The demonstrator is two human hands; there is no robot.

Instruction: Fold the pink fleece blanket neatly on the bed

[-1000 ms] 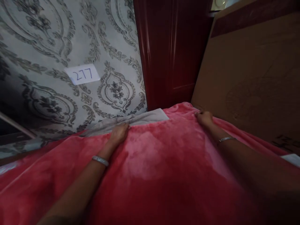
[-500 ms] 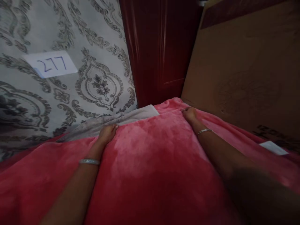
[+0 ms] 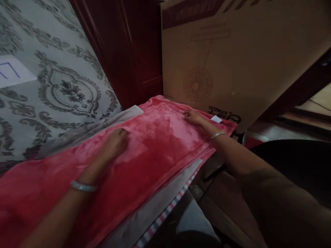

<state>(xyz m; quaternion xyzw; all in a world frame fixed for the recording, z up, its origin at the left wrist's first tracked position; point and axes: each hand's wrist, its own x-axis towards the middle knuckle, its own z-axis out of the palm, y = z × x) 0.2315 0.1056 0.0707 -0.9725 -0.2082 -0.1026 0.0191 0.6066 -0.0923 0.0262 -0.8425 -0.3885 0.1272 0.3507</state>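
from where i stand, the patterned wall (image 3: 69, 88) comes first on the left, with a white card (image 3: 14, 71) cut off at the edge of view. along its foot runs a grey cloth (image 3: 80, 132), showing behind the red blanket (image 3: 155, 151). the blanket lies directly beneath both hands, its long axis slanting from the near left to the far right corner. the left hand (image 3: 117, 143) is over the wall side of it, fingers curled and blurred; i cannot tell whether they pinch cloth or even touch it. past that, a dark red panel (image 3: 139, 48) stands behind the blanket's far corner. below, on the near side, another grey layer (image 3: 155, 203) and a striped edge (image 3: 165, 213) stick out from under the red. further right, the right hand (image 3: 193, 118) has its fingertips down on the blanket close to its right end, so it is the nearer hand to that edge; whether it pinches or only presses, i cannot tell. just beside it sits a white tag (image 3: 216, 119), with a big cardboard box (image 3: 240, 65) hemming in the far side. the freer room is off the near right edge, toward a black rounded thing (image 3: 297, 168).
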